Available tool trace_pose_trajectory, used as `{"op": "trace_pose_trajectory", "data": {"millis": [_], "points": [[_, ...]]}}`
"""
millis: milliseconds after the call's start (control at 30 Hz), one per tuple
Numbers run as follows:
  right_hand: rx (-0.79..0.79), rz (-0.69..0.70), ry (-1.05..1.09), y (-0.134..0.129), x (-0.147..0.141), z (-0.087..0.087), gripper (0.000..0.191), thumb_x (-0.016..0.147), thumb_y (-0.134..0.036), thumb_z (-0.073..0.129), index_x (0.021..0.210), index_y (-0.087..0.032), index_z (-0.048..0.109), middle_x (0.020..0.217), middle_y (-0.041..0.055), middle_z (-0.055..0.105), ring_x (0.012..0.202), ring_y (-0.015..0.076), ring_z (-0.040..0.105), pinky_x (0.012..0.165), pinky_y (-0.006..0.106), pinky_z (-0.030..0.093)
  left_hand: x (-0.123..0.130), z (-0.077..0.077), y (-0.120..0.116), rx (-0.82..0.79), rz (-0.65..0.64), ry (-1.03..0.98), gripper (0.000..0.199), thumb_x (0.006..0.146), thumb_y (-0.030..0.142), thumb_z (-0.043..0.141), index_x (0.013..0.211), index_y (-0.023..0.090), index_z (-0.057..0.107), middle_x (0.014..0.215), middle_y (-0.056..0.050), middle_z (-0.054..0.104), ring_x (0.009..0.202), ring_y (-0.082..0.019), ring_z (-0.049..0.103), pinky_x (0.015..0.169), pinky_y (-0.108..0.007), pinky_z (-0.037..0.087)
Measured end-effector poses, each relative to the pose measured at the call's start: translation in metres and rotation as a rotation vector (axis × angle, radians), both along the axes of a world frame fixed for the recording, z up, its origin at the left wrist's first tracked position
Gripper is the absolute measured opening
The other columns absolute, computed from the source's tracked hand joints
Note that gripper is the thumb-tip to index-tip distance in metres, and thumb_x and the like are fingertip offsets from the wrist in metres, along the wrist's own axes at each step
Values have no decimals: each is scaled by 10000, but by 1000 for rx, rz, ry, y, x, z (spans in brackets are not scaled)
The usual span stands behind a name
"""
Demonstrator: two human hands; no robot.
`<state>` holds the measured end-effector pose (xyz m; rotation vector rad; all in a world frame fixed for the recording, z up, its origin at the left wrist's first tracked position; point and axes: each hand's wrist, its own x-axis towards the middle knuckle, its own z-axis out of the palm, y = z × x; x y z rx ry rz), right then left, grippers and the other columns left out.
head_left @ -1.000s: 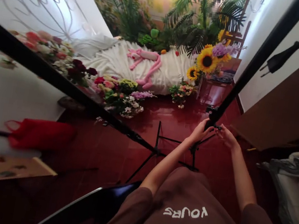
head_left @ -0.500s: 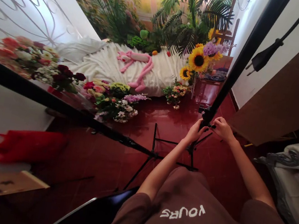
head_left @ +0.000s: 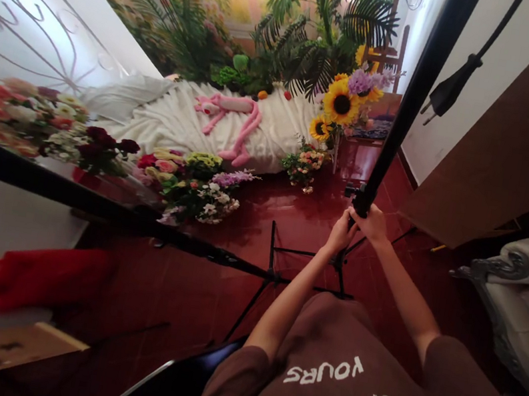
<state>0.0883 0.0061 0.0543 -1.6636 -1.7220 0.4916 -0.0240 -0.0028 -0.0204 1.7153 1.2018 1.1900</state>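
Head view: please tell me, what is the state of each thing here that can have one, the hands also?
Right stand: standing, legs spread
Left hand: closed on the right stand
Right hand: closed on the right stand
Left stand: legs spread
Plug: hanging, unplugged
Pink toy: lying down
White cloth: creased
Sunflowers: in bloom
Red bag: blurred, cannot tell
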Motion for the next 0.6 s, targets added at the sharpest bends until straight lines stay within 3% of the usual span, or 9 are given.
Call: {"op": "trace_pose_trajectory", "data": {"millis": [100, 233, 333, 467, 600], "points": [[-33, -194, 114, 6, -23, -3, 301, 777, -497, 589, 778, -199, 631, 788, 108, 695, 835, 275, 672, 660, 330, 494, 0, 0, -1, -2, 2, 13, 471, 860, 224, 518, 1308, 138, 400, 1092, -155, 650, 939, -189, 647, 818, -302, 496], [47, -171, 381, 16, -33, 8, 295, 735, -486, 627, 657, -205, 585, 641, 49, 648, 701, 210, 648, 566, 280, 475, -2, 5, -3, -10, -13, 43, 476, 876, 260, 516, 1322, 151, 389, 1097, -151, 649, 950, -195, 645, 838, -316, 486], [122, -94, 477, 25, -31, 36, 316, 724, -470, 655, 601, -197, 552, 537, 9, 575, 571, 163, 603, 492, 255, 446, -3, 13, -6, -18, -26, 55, 438, 906, 332, 504, 1295, 159, 402, 1050, -128, 656, 905, -183, 647, 822, -313, 486], [182, 59, 556, 41, -25, 82, 326, 768, -463, 652, 638, -174, 575, 515, -15, 537, 520, 125, 585, 460, 222, 454, 2, 27, -6, 6, 30, 94, 441, 924, 380, 483, 1296, 158, 399, 1128, -156, 632, 990, -212, 636, 843, -334, 482], [191, 204, 602, 52, -20, 108, 323, 838, -451, 592, 718, -151, 601, 560, -12, 540, 566, 116, 610, 488, 205, 480, 9, 38, -2, -1, 93, 199, 412, 931, 391, 473, 1275, 166, 452, 1129, -149, 643, 1022, -243, 638, 798, -318, 482]]}}
